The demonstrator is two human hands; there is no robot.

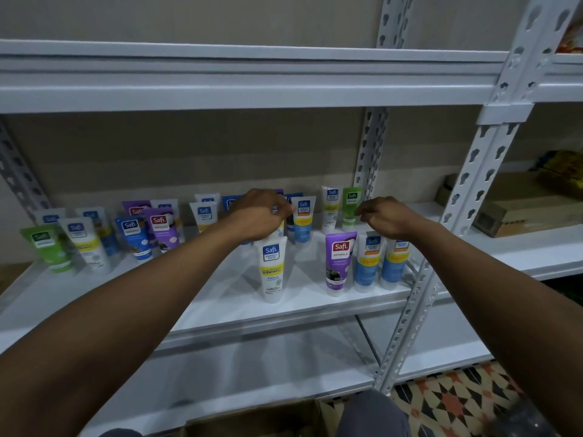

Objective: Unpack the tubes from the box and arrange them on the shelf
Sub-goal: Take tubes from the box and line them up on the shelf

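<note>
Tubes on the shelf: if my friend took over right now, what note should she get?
Left hand: reaching among the back-row tubes mid-shelf, fingers curled beside a blue and yellow tube; a grip cannot be confirmed.
Right hand: curled, hovering near the green tube, seemingly holding nothing.
Done: many tubes stand on the white shelf, in clusters at left, centre and right. A Vitamin C tube stands alone in front; a purple Naturals tube leads the right group.
Left: tidy the rows. The cardboard box sits below; its contents are hidden, so check it.
</note>
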